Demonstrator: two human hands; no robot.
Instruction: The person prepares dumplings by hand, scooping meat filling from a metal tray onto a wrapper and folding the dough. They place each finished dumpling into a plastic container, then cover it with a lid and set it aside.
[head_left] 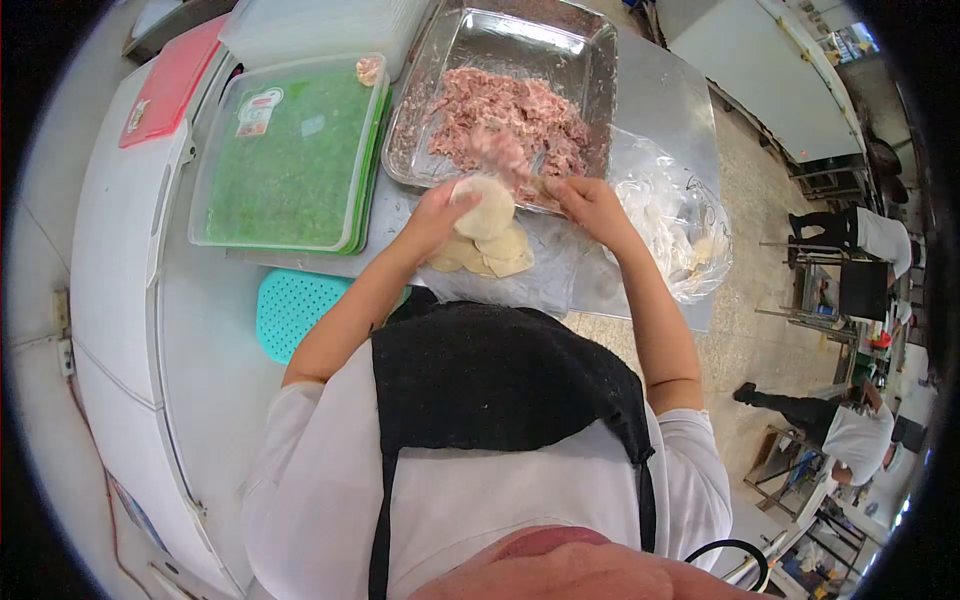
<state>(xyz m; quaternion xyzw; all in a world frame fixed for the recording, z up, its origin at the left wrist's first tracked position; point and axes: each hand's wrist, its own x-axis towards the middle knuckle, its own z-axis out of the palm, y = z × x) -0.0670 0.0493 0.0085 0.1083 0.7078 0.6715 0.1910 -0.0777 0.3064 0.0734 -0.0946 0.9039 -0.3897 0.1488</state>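
My left hand [432, 222] holds a round, pale dumpling wrapper [485, 210] flat between thumb and fingers, over the front edge of a metal tray. A pile of wrappers [500, 254] lies just beneath it on a plastic sheet. My right hand [592, 208] is closed round the handle of a small utensil [540, 186], whose far end is smeared by motion. Pinkish minced meat [500, 150] shows blurred at that end. More minced meat [530, 108] sits heaped in the deep metal tray [400, 150] in front of both hands.
Left of the tray stands a green-lidded plastic container [285, 170] with a bit of meat on its corner. A clear plastic bag [680, 225] with white contents lies on the right. Below left is a turquoise perforated basket [295, 310]. Two people [860, 430] stand far right.
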